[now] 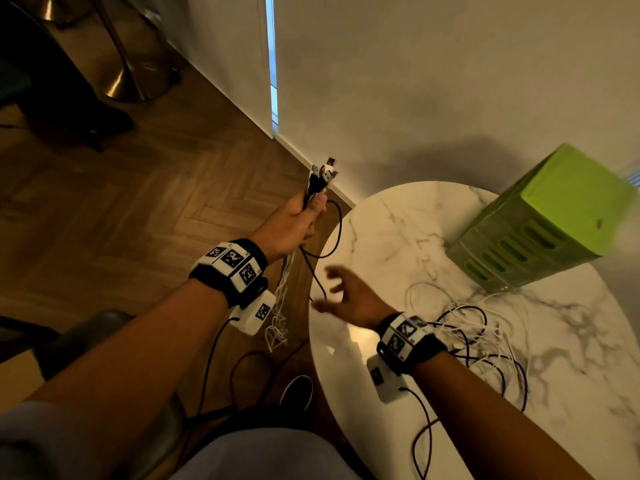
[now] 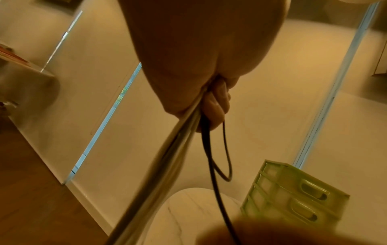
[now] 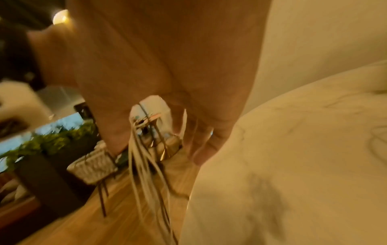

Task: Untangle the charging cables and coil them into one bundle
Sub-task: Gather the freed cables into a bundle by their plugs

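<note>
My left hand [image 1: 310, 211] is raised over the floor, left of the table, and grips a bunch of charging cables just below their USB plugs [image 1: 324, 170]. White strands [image 1: 281, 306] hang from that fist, and a black cable [image 1: 333, 237] loops out to the right. In the left wrist view the fist [image 2: 211, 101] is closed round the white strands [image 2: 167, 157] and black cable [image 2: 215, 165]. My right hand [image 1: 334, 289] hovers with spread fingers at the table's left edge, close to the black cable, holding nothing. A tangled pile of black and white cables [image 1: 481, 336] lies on the table.
The round marble table [image 1: 381, 216] stands against a pale wall. A green drawer unit [image 1: 540, 233] sits at its back right. A wooden floor lies on the left, with a brass chair base [image 1: 138, 81] far off and a dark shoe [image 1: 297, 393] near the table.
</note>
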`<action>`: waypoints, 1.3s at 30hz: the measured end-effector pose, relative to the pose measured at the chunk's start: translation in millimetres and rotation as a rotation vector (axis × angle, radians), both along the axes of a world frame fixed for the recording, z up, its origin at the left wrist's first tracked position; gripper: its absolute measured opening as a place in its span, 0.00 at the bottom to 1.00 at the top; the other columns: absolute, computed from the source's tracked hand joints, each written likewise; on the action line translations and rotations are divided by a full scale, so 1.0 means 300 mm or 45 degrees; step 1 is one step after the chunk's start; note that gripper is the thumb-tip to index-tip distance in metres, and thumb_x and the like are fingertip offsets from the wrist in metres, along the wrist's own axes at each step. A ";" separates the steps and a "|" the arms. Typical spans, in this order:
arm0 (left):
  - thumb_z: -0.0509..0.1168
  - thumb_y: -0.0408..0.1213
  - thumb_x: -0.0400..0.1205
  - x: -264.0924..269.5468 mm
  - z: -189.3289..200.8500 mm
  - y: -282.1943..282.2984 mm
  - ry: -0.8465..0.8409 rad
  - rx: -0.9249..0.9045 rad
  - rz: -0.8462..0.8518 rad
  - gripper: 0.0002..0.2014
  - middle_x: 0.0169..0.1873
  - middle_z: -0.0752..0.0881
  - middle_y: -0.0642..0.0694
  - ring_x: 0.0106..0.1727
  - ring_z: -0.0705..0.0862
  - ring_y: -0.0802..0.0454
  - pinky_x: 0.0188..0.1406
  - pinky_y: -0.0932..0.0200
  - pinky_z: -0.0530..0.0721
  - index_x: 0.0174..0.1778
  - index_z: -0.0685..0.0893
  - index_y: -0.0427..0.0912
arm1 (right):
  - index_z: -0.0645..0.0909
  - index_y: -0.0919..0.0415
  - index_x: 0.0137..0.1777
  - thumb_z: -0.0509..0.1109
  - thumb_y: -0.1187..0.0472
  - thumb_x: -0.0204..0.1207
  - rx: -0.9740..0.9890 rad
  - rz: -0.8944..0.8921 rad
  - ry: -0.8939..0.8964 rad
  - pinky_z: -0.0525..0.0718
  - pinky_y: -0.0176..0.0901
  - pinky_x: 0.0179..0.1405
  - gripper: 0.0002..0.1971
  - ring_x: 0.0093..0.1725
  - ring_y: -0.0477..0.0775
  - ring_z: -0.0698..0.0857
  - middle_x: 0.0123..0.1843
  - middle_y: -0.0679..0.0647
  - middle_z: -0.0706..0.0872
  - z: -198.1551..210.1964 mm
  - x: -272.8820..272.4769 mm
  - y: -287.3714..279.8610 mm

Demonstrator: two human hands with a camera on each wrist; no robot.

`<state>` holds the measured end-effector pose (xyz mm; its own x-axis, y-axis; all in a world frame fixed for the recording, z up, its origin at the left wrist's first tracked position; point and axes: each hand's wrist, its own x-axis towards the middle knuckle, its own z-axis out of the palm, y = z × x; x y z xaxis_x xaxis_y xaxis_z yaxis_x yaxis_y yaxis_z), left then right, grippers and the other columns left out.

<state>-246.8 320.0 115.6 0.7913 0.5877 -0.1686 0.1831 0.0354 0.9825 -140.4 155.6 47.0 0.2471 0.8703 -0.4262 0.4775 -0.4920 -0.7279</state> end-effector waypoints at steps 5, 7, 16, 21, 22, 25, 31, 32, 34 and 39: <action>0.53 0.53 0.91 -0.003 -0.007 -0.027 0.055 -0.044 -0.138 0.15 0.30 0.67 0.51 0.25 0.64 0.58 0.24 0.61 0.64 0.46 0.74 0.47 | 0.65 0.49 0.82 0.76 0.57 0.80 0.488 -0.312 0.190 0.88 0.43 0.52 0.33 0.51 0.50 0.88 0.68 0.49 0.83 0.174 0.107 0.069; 0.54 0.56 0.90 0.002 -0.012 -0.034 0.069 -0.069 -0.110 0.17 0.31 0.68 0.51 0.26 0.66 0.58 0.25 0.60 0.66 0.47 0.74 0.47 | 0.75 0.53 0.75 0.71 0.60 0.84 0.555 -0.207 0.141 0.87 0.42 0.48 0.21 0.45 0.52 0.89 0.55 0.52 0.89 0.223 0.123 0.078; 0.54 0.61 0.88 0.036 0.033 0.030 0.013 -0.135 0.309 0.20 0.35 0.80 0.48 0.31 0.82 0.54 0.46 0.45 0.88 0.52 0.75 0.45 | 0.89 0.55 0.55 0.72 0.63 0.83 0.558 0.221 -0.154 0.74 0.33 0.73 0.06 0.76 0.40 0.76 0.66 0.46 0.89 0.139 0.109 -0.077; 0.52 0.60 0.89 0.044 0.053 0.042 0.046 -0.042 0.179 0.18 0.33 0.73 0.54 0.30 0.71 0.59 0.36 0.58 0.75 0.44 0.73 0.50 | 0.85 0.42 0.63 0.76 0.50 0.76 0.106 0.636 -0.201 0.52 0.55 0.85 0.16 0.87 0.42 0.59 0.77 0.39 0.79 0.080 0.083 -0.117; 0.51 0.60 0.89 0.040 0.054 0.036 0.090 -0.026 0.112 0.19 0.31 0.72 0.55 0.30 0.71 0.59 0.38 0.57 0.75 0.42 0.73 0.50 | 0.84 0.41 0.64 0.74 0.48 0.76 0.111 0.558 -0.200 0.50 0.56 0.85 0.16 0.86 0.40 0.60 0.76 0.38 0.80 0.097 0.079 -0.105; 0.51 0.61 0.89 0.029 0.059 0.001 0.157 -0.004 -0.046 0.22 0.28 0.73 0.55 0.32 0.75 0.56 0.46 0.54 0.77 0.36 0.72 0.50 | 0.79 0.44 0.67 0.70 0.39 0.76 0.368 0.161 -0.271 0.66 0.62 0.80 0.22 0.75 0.41 0.77 0.67 0.39 0.85 0.147 0.079 -0.043; 0.51 0.67 0.86 0.038 0.058 -0.086 0.262 0.130 -0.177 0.28 0.59 0.79 0.50 0.67 0.77 0.51 0.74 0.46 0.73 0.63 0.83 0.48 | 0.48 0.53 0.87 0.72 0.66 0.81 0.391 -0.037 0.326 0.86 0.36 0.60 0.43 0.71 0.48 0.81 0.75 0.50 0.76 0.204 0.009 0.093; 0.51 0.63 0.88 0.038 0.070 -0.096 0.278 0.250 -0.188 0.26 0.60 0.75 0.51 0.68 0.72 0.52 0.74 0.50 0.70 0.70 0.79 0.50 | 0.51 0.54 0.87 0.68 0.68 0.83 0.437 -0.091 0.393 0.86 0.38 0.62 0.38 0.70 0.44 0.82 0.74 0.51 0.77 0.203 -0.005 0.106; 0.51 0.55 0.91 0.035 0.083 -0.091 0.288 0.465 -0.171 0.20 0.60 0.71 0.49 0.65 0.66 0.54 0.72 0.56 0.67 0.68 0.80 0.50 | 0.59 0.55 0.85 0.60 0.69 0.88 0.536 -0.246 0.496 0.81 0.31 0.63 0.28 0.67 0.33 0.81 0.73 0.50 0.79 0.213 -0.033 0.119; 0.57 0.58 0.88 0.021 0.109 -0.044 0.152 0.266 -0.196 0.25 0.38 0.84 0.35 0.44 0.84 0.43 0.51 0.50 0.85 0.45 0.86 0.41 | 0.74 0.59 0.74 0.53 0.65 0.83 0.668 -0.414 0.710 0.84 0.47 0.52 0.20 0.49 0.49 0.84 0.51 0.52 0.85 0.247 -0.087 0.120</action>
